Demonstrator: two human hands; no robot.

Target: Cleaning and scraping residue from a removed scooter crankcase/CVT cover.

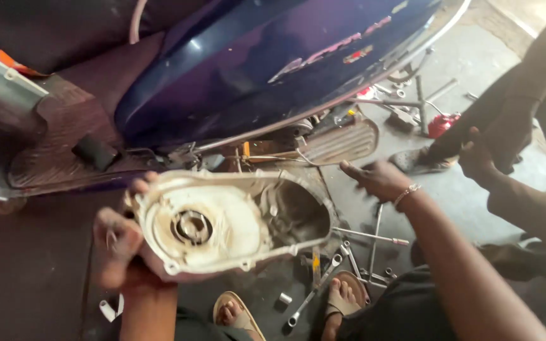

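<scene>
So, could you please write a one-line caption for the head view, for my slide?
Left hand holds a whitish engine cover beside a blue scooter; right hand reaches forward over scattered wrenches.

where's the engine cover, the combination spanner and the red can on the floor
engine cover [222,221]: head view, on the pale inner face beside the round bearing hole
combination spanner [314,293]: head view, mid-shaft, between the two sandalled feet
red can [442,124]: head view, on its red body, behind the scooter
</scene>
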